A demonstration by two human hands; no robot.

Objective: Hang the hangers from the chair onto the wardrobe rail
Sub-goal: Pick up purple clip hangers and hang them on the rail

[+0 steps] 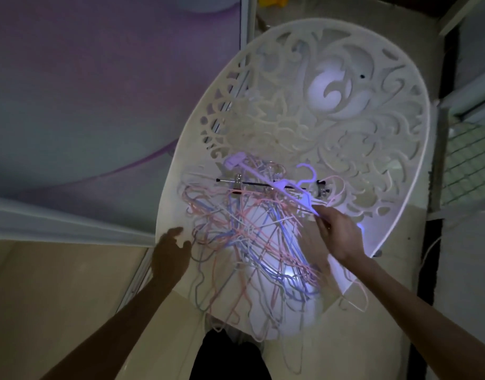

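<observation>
A white plastic chair with a cut-out scroll pattern in its back stands below me. A tangled pile of thin pink, blue and white wire hangers covers its seat. On top of the pile lie a white plastic hanger and a black clip hanger. My right hand grips the right end of the white plastic hanger at the pile's right side. My left hand hovers at the chair's left rim with fingers spread, holding nothing. No wardrobe rail is in view.
A purple-and-grey sliding wardrobe door fills the left, with its track below. A wire-mesh panel stands at the right. The floor is pale tile. The scene is dim.
</observation>
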